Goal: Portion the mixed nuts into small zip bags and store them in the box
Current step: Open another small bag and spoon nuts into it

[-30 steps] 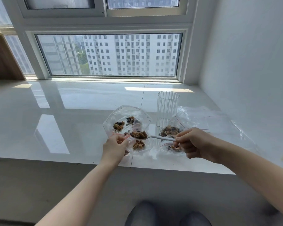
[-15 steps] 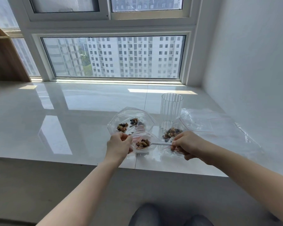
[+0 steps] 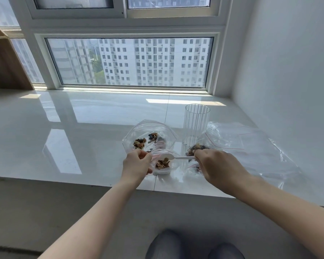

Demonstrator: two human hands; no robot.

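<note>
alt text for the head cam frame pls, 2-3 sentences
The left hand holds open a small clear zip bag of mixed nuts while the right hand grips a white plastic spoon at its mouth. They work on a glossy white window ledge, beside a ribbed clear cup and larger clear bags.

Glossy white tiled desk under window. On it, right of centre: clear ribbed plastic cup, upright; clear zip bag holding mixed nuts just left of cup; larger crumpled clear plastic bags spread right of cup.
</note>
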